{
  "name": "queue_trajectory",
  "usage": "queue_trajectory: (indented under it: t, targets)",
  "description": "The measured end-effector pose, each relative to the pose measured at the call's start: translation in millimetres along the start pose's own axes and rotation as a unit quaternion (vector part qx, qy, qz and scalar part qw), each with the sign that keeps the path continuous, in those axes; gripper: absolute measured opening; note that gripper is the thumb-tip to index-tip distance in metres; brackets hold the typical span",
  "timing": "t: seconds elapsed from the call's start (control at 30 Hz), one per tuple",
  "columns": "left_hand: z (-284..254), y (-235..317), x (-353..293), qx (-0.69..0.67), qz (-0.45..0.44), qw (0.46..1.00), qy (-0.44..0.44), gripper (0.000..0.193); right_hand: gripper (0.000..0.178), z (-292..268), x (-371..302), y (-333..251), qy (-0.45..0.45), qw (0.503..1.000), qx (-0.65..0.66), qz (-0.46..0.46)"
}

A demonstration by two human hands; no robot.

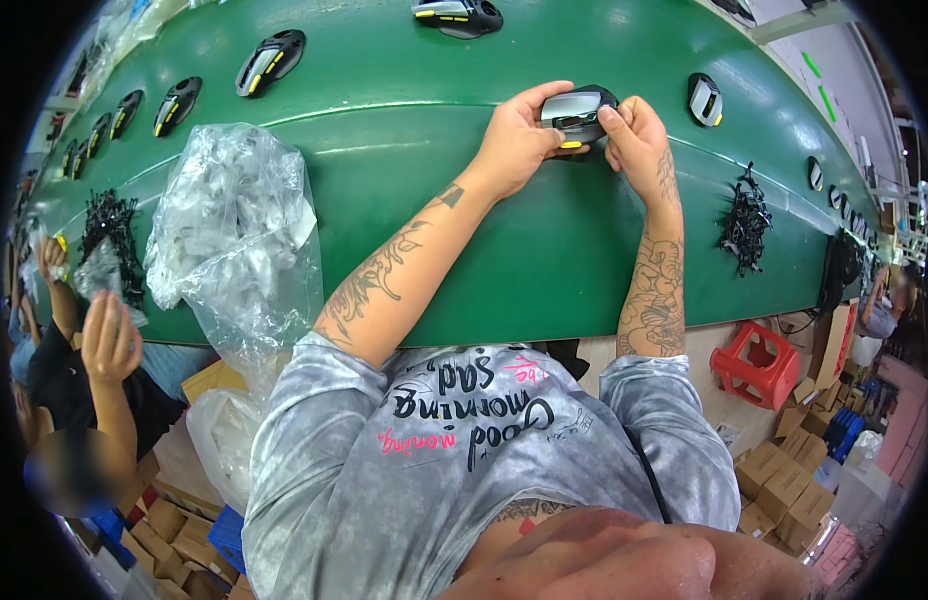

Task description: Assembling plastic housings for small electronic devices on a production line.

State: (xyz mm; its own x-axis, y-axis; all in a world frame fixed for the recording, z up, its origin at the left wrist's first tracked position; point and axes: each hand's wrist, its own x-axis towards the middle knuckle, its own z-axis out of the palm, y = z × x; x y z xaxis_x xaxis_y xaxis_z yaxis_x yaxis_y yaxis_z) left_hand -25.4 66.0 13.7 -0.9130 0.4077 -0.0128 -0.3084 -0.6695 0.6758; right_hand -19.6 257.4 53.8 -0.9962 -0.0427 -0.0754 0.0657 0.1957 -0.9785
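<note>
In the head view, a black-and-silver mouse-shaped device (574, 108) is held just above the green bench (474, 285), ahead of the wearer and slightly right of centre. Its long axis runs roughly left to right, the rounded black end toward the right and angled a little away; the yellow strip (571, 145) along its side faces the wearer. Both hands are closed around it: the left hand (524, 137) grips the left end, thumb on the near side, while the right hand (636, 140) pinches the right end between thumb and fingers.

Bare bench lies between the forearms, from the device to the near edge, and a pale seam crosses the surface by the hands. To the left, one clear plastic bag (239, 215) stuffed with pieces overhangs that edge.

Two black cable heaps lie there, one left heap (111, 225) and one right heap (746, 225). Seven similar devices (271, 63) can be made out beyond and to the left; on the right, one (704, 100) lies near the right hand, with a row farther along too small to count. One red stool (754, 365) stands below the bench.
</note>
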Motion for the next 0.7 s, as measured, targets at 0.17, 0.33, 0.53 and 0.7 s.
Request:
queue_trajectory:
  t: [0.17,0.33,0.53,0.7]
  targets:
    - [-5,5,-2,0.003,0.007,1.0,-0.004,0.061,0.029,12,-4,-12,0.037,0.986,-0.157,-0.04]
    - [0,1,0,0.011,0.002,1.0,-0.003,0.063,0.029,9,2,4,0.057,0.991,-0.053,-0.113]
    - [-5,5,-2,-0.027,-0.009,1.0,-0.005,0.062,0.027,16,4,3,0.092,0.984,-0.107,-0.105]
    - [-5,1,0,-0.039,-0.007,0.999,-0.018,0.058,0.029,9,3,1,0.077,0.989,-0.075,-0.104]
